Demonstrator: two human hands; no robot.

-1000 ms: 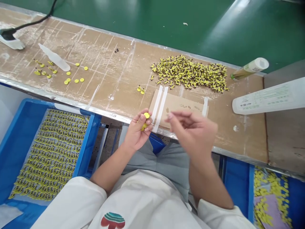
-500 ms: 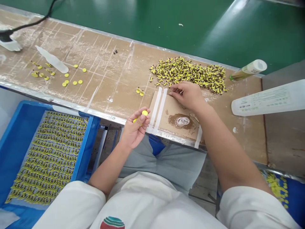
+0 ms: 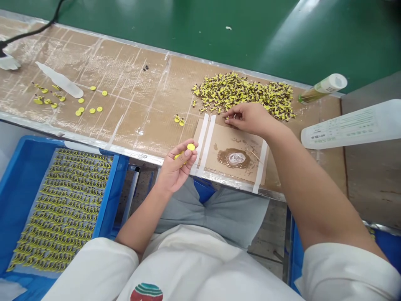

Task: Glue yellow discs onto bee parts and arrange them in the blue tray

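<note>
My left hand (image 3: pixel 178 164) is closed in front of the bench edge. A yellow disc (image 3: pixel 191 146) is pinched between its thumb and forefinger, and more yellow shows behind the thumb. My right hand (image 3: pixel 247 118) reaches to the front edge of a heap of small yellow-and-dark figures (image 3: pixel 238 92). Its thumb and forefinger are closed on one small yellow figure (image 3: pixel 227 118). Below that hand lies a taped cardboard piece (image 3: pixel 225 138) with a wet brown stain around a clear blob (image 3: pixel 236 158). Two figures on discs (image 3: pixel 179 120) stand left of the cardboard.
A blue crate (image 3: pixel 106 196) at lower left holds rows of assembled yellow pieces. On the bench's left lie loose yellow discs (image 3: pixel 92 110) and a white flat strip (image 3: pixel 61 79). To the right are a large white bottle (image 3: pixel 354 125) and a clear cylindrical container (image 3: pixel 326 88).
My right hand has shifted slightly at the heap's edge, and a small yellow figure now shows between its fingertips. My left hand keeps its grip on the disc. The view has shifted a little.
</note>
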